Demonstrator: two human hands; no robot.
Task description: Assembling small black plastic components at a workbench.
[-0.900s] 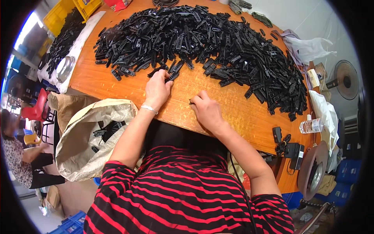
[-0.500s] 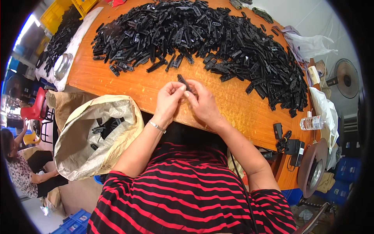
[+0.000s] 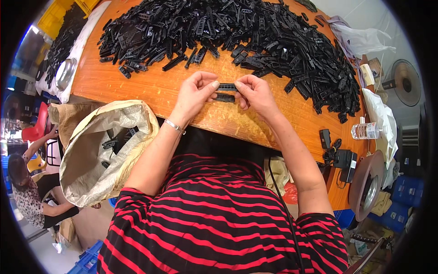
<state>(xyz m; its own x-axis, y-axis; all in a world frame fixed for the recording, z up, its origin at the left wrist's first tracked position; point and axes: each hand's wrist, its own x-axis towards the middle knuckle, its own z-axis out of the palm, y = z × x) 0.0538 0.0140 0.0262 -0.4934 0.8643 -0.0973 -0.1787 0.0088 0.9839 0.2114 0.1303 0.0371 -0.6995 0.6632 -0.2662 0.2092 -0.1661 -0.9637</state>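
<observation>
Between my two hands, just above the near part of the table, a slim black plastic strip with a row of slots lies level. My left hand pinches its left end, while the fingers of my right hand grip the right end. Just below it shows a second black strip; whether it is held or rests on the table I cannot tell. A big heap of similar black plastic parts arches across the table beyond my hands. An open woven sack with some black parts inside stands left of my left forearm.
At the right edge are a power adapter with cables, a clear plastic bottle and a fan. A metal bowl stands by another black heap at far left. A seated person is at the left.
The slotted strip has turned from upright to level, and my hands have moved apart to its two ends. A second strip now shows beneath it. The view has shifted slightly.
</observation>
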